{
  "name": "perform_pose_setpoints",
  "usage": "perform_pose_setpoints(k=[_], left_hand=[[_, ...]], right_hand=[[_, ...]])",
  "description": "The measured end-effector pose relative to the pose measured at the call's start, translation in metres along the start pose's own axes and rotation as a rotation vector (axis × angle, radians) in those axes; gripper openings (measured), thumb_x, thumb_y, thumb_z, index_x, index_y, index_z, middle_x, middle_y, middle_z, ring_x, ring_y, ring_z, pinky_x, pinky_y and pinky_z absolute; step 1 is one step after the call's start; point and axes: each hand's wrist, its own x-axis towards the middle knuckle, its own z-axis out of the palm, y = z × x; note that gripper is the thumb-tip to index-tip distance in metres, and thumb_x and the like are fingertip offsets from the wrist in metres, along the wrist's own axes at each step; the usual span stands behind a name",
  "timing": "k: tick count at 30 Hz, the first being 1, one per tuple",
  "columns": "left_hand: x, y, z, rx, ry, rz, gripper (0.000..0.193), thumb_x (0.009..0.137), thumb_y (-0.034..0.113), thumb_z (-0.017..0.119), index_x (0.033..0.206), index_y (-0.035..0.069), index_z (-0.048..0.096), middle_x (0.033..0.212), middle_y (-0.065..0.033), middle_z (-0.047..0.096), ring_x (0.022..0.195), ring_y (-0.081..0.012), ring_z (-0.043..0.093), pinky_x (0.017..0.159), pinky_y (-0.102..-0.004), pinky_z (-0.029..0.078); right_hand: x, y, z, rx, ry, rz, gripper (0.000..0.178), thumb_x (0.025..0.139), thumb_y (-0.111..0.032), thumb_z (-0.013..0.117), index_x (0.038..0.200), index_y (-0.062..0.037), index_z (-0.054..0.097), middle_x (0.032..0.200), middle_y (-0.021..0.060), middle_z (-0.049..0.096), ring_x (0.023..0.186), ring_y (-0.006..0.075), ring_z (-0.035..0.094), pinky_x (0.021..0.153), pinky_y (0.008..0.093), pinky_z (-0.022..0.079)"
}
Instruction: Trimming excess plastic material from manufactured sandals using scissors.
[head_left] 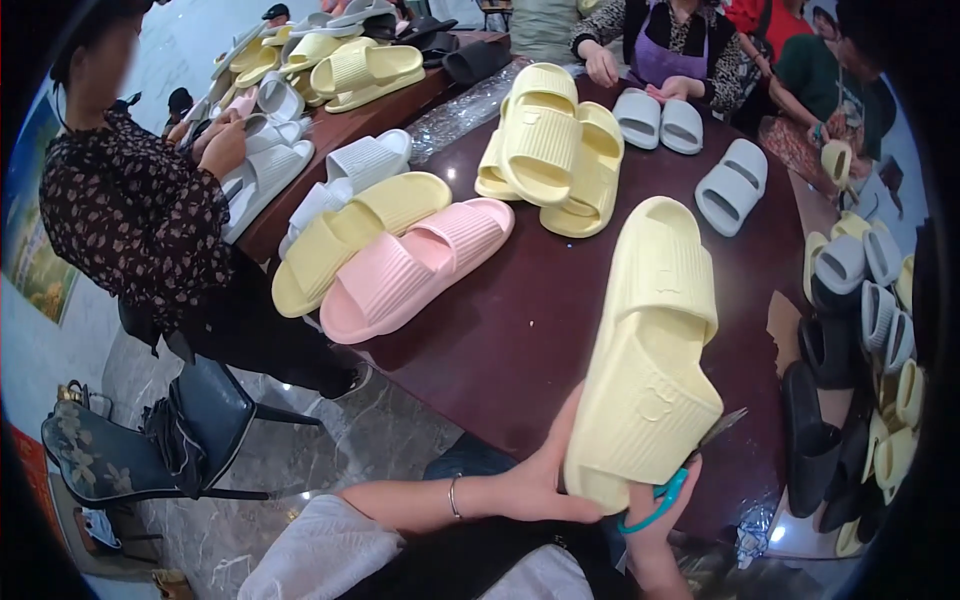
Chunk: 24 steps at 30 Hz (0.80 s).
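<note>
A pair of pale yellow slide slippers, one overlapping the other, stands tilted up in front of me. My left hand grips the lower end along its left side, thumb up against the slipper. Below and to the right, my right hand is closed round the teal handles of scissors; the slippers partly hide its fingers. A metal blade tip shows past the slippers' right edge. Just beyond, on the dark red table, lie a stack of yellow slippers and a grey pair.
A pink slipper and a yellow slipper lie at the table's left edge. Slippers are heaped at far left and along the right. A person stands left, handling grey slippers; others sit opposite. A chair stands lower left.
</note>
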Motion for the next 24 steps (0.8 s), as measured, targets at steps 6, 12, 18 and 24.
perform_pose_setpoints(k=[6, 12, 18, 24], left_hand=[[-0.016, 0.025, -0.05, 0.05, 0.427, 0.086, 0.075, 0.076, 0.004, 0.065, 0.139, 0.002, 0.024, 0.135, -0.0105, 0.039, 0.125, -0.0219, 0.038, 0.104, -0.0375, 0.031], [-0.008, 0.114, -0.096, -0.028, 0.774, 0.443, 0.055, 0.077, 0.008, 0.052, 0.129, -0.004, 0.039, 0.124, -0.0143, 0.051, 0.113, -0.0273, 0.052, 0.097, -0.0377, 0.042], [-0.014, 0.194, -0.202, 0.049, 0.886, 0.593, 0.041, 0.085, 0.013, 0.049, 0.122, -0.004, 0.045, 0.117, -0.0138, 0.055, 0.107, -0.0259, 0.055, 0.093, -0.0381, 0.044], [-0.015, 0.239, -0.282, 0.108, 1.086, 0.502, 0.033, 0.088, 0.021, 0.051, 0.115, 0.002, 0.051, 0.113, -0.0095, 0.058, 0.101, -0.0221, 0.057, 0.084, -0.0357, 0.049]], right_hand=[[0.021, 0.0, 0.006, 0.128, -0.492, -0.106, 0.065, 0.082, -0.019, 0.065, 0.132, -0.0025, 0.027, 0.096, 0.0134, 0.058, 0.073, 0.0165, 0.06, 0.064, 0.026, 0.05], [0.032, 0.014, 0.009, 0.163, -0.221, 0.134, 0.061, 0.082, -0.024, 0.067, 0.127, -0.0029, 0.031, 0.085, 0.0142, 0.059, 0.054, 0.0127, 0.054, 0.046, 0.0215, 0.044], [0.042, 0.025, 0.006, 0.176, -0.243, 0.145, 0.056, 0.082, -0.021, 0.065, 0.125, -0.0025, 0.033, 0.083, 0.0148, 0.059, 0.053, 0.0135, 0.054, 0.046, 0.0222, 0.044], [0.05, 0.029, 0.002, 0.187, -0.3, 0.219, 0.055, 0.081, -0.018, 0.064, 0.124, -0.0021, 0.034, 0.081, 0.0152, 0.058, 0.053, 0.0136, 0.054, 0.046, 0.0225, 0.044]])
